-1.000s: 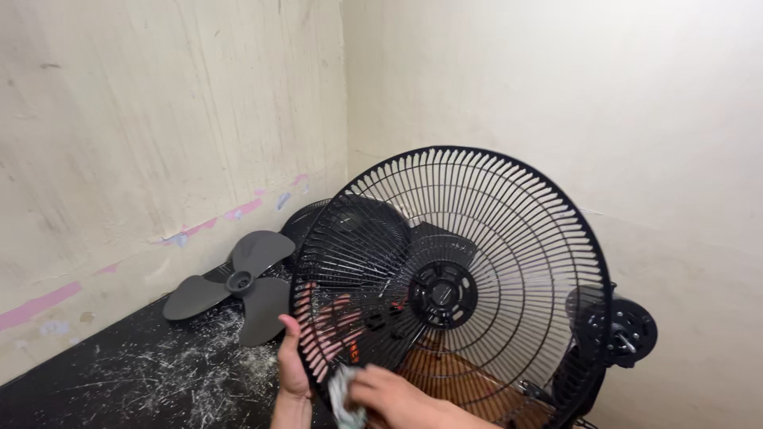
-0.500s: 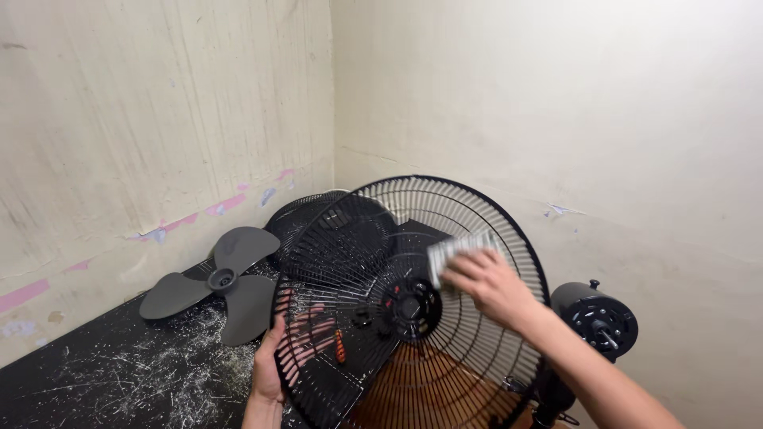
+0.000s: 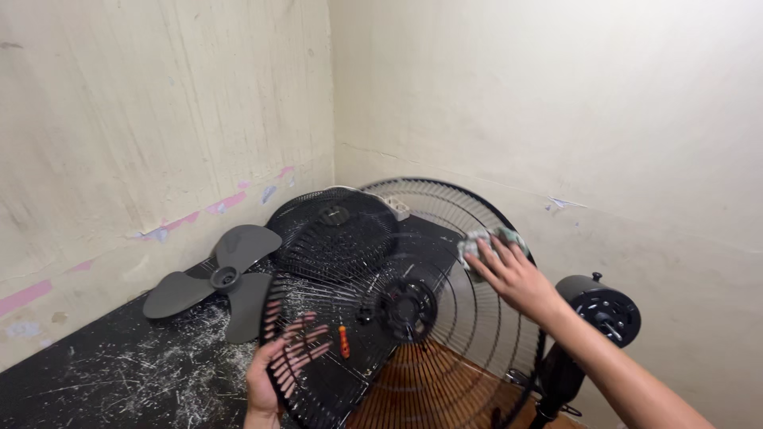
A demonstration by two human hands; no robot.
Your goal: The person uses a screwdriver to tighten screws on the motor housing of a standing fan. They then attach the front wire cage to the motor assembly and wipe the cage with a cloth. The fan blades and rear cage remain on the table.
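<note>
My left hand (image 3: 280, 367) grips the lower left rim of a black wire fan grille (image 3: 445, 334), its fingers behind the wires. The grille stands tilted in front of me. My right hand (image 3: 511, 273) presses a crumpled pale cloth (image 3: 485, 241) against the grille's upper right rim. A round hub (image 3: 407, 308) sits at the grille's middle, and a small orange piece (image 3: 343, 342) shows through the wires beside my left fingers.
A second black grille (image 3: 334, 226) lies flat in the corner behind. A grey three-blade fan propeller (image 3: 225, 280) lies on the dark, white-scratched floor (image 3: 119, 373) at left. The black fan motor head (image 3: 598, 308) stands on its pole at right. Cream walls close the corner.
My right hand went from the grille's bottom edge up across its face to the upper right rim with the cloth. The grille tipped further back. My left hand stayed on the lower left rim.
</note>
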